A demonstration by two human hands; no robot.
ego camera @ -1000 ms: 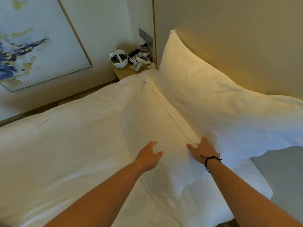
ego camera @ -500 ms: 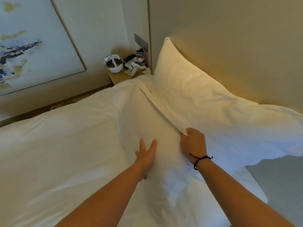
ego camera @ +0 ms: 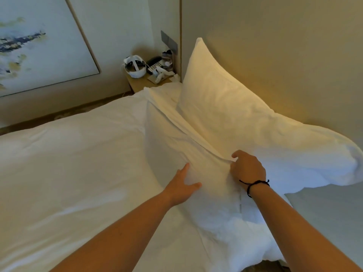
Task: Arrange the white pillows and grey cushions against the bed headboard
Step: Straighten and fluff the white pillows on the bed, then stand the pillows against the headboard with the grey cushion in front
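Fingers on your right hand (ego camera: 247,167) are curled shut, pinching the folded edge of the flat white pillow (ego camera: 196,173). Your left hand (ego camera: 181,188) is open and lies flat on that same pillow, fingers spread, holding nothing.

That pillow lies on the white bed cover (ego camera: 68,173), just in front of the other white pillow (ego camera: 245,118), which already leans up against the headboard (ego camera: 275,55). A bit of grey (ego camera: 330,216) shows low on your right; you cannot tell if it is a cushion.

To do this step well, I think you should slide your open hand under the pillow. Lift with both hands, not just by the edge, so the cover does not bunch. Stand it up beside or against the leaning pillow.

No words can be read anywhere. The things on the bedside table (ego camera: 145,83) are too small to tell.
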